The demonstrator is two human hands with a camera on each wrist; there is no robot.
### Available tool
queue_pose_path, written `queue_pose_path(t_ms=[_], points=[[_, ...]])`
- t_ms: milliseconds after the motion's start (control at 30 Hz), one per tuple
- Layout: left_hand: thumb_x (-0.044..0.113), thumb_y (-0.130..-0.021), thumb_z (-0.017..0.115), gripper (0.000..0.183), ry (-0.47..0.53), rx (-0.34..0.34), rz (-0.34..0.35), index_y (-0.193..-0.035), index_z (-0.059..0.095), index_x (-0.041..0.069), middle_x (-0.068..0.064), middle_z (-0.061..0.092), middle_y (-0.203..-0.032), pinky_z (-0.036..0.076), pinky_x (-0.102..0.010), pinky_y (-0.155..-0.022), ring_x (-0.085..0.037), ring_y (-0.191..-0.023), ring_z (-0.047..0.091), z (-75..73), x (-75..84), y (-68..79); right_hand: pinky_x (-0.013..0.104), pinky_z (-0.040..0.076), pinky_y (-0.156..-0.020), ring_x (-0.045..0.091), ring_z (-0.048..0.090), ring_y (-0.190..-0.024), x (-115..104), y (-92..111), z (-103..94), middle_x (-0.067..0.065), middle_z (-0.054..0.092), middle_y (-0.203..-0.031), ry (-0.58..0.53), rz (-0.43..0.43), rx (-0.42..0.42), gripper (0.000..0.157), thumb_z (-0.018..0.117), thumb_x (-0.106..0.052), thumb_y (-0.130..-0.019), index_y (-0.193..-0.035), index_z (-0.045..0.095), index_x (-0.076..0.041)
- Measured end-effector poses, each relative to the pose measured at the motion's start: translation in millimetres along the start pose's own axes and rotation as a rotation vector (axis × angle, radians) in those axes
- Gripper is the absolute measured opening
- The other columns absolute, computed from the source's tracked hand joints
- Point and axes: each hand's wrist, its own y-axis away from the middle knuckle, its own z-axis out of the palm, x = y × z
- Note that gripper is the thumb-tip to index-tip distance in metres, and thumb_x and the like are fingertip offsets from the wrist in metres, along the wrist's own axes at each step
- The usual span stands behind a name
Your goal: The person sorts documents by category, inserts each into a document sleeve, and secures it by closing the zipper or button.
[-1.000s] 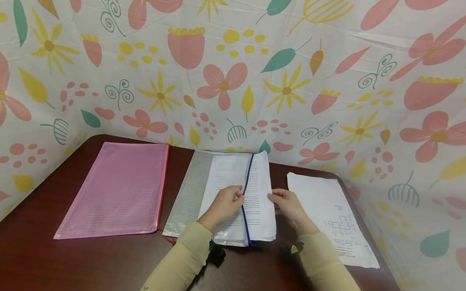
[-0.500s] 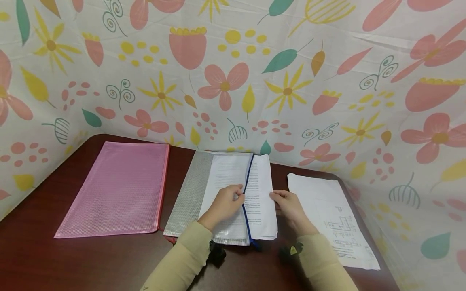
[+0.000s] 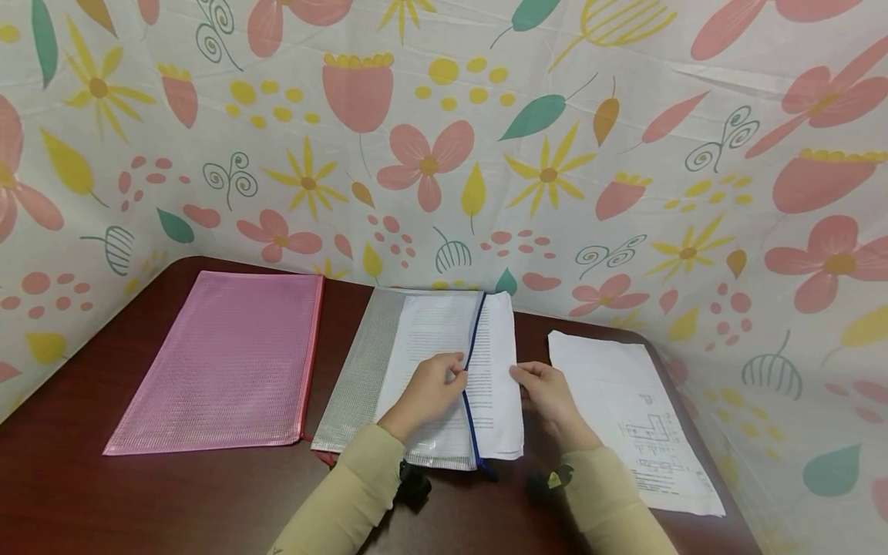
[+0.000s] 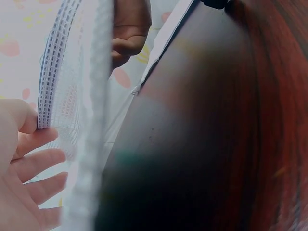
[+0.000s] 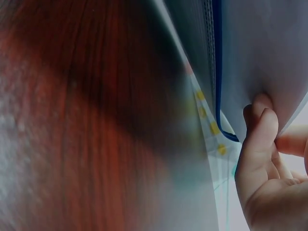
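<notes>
A clear mesh zip pouch (image 3: 354, 378) with a blue zipper (image 3: 469, 420) lies mid-table. Most of a stack of printed paper (image 3: 505, 401) is inside it; the right strip sticks out past the zipper. My left hand (image 3: 426, 391) pinches the pouch's zipper edge between thumb and index finger. In the left wrist view that mesh edge (image 4: 50, 67) is raised, and the other fingers of the hand (image 4: 33, 168) are spread. My right hand (image 3: 553, 397) pinches the stack's right edge. The right wrist view shows its thumb and fingers (image 5: 262, 134) on the paper (image 5: 260, 48).
A pink mesh zip pouch (image 3: 222, 362) lies flat on the left of the dark wooden table (image 3: 208, 501). More printed sheets (image 3: 610, 378) lie at the right edge. A floral cloth (image 3: 444, 154) hangs behind and around the table.
Over the last half second the paper stack and my right hand have shifted slightly left, toward the pouch. My left hand stays in place on the zipper edge.
</notes>
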Motion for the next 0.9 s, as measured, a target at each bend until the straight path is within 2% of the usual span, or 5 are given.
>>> queue_pose_path(t_ms=[567,900], points=[[0.013,-0.092,0.053,0.016,0.03,0.006,0.009,-0.078,0.06,0.008,-0.018,0.058,-0.13,0.041,-0.042,-0.105,-0.033,-0.129,0.048,0.6,-1.5,-1.9,0.026,0.054,-0.054,0.01,0.06,-0.059,-3.8,-5.2,8.8,0.0,0.064,-0.072,-0.02,-0.019,-0.003,0.034,0.062,-0.017,-0.09,-0.113,0.06,0.007],[0.014,-0.092,0.054,0.015,0.033,0.01,-0.004,-0.08,0.06,0.007,-0.016,0.059,-0.13,0.041,-0.042,-0.104,-0.031,-0.128,0.049,1.2,-2.2,-1.2,0.024,0.053,-0.052,0.009,0.055,-0.056,-6.8,-12.7,10.3,0.004,0.062,-0.073,0.109,-0.041,0.056,0.031,0.061,-0.013,-0.089,-0.112,0.062,0.008]])
